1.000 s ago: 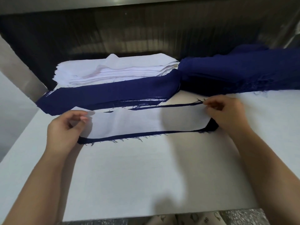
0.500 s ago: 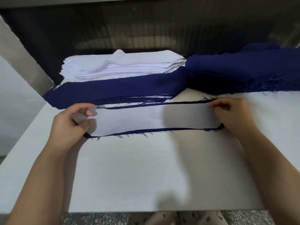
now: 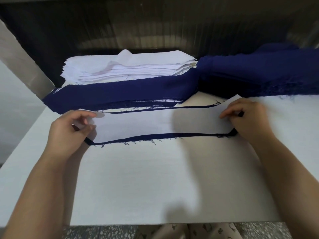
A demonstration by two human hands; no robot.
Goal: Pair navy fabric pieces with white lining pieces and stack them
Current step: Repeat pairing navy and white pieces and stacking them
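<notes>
White lining (image 3: 146, 124) now askew past navy piece (image 3: 164, 135) (left hand (image 3: 69, 131), right hand (image 3: 248, 118): pinch on ends)

The white lining piece (image 3: 155, 125) covers nearly all of the navy piece (image 3: 172, 135) beneath it; only a thin frayed rim shows along its near and far edges. At its right end the right grip (image 3: 246, 118) curls over the corner, fingertips tucked out of sight. Beyond it, the navy heap (image 3: 259, 73) runs out of view rightward, and the white stack (image 3: 129, 66) loses its base behind the navy stack (image 3: 120, 94). Farther back, all is dark blur.
</notes>
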